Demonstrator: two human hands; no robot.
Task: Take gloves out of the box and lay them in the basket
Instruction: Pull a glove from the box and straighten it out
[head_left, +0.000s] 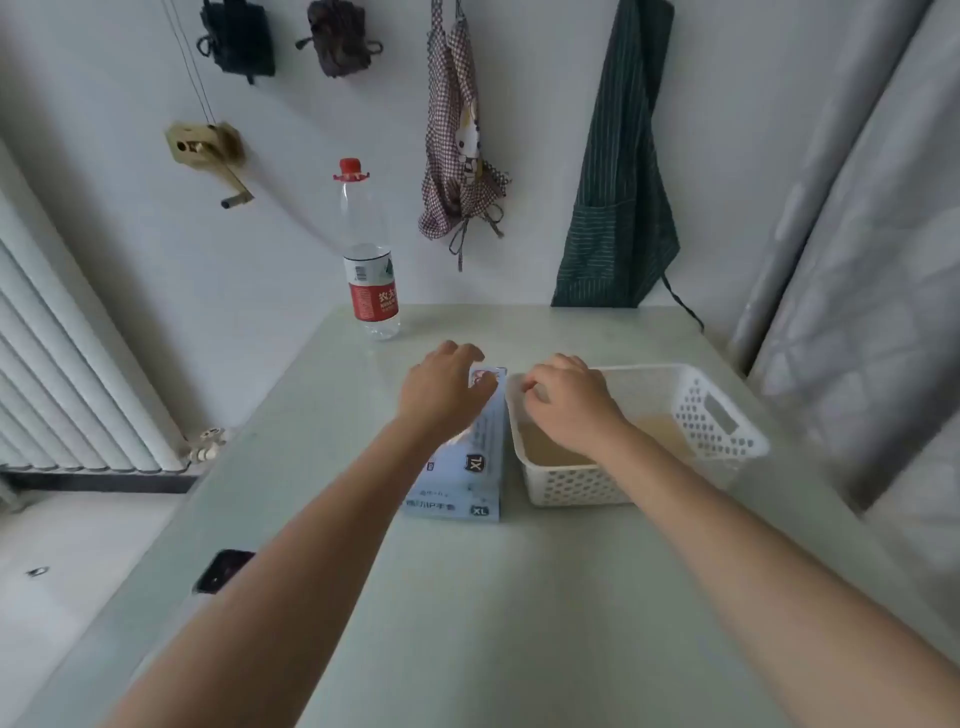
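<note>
A pale blue glove box marked XL lies on the table, left of a white perforated basket. My left hand rests on the far end of the box with fingers curled over its top. My right hand is inside the basket near its left rim, fingers curled down; whether it pinches a glove cannot be told. Pale yellowish gloves lie on the basket floor, partly hidden by my right wrist.
A plastic water bottle with a red cap stands at the table's far edge. A dark phone lies at the left edge. Aprons hang on the wall behind; a radiator is at the left.
</note>
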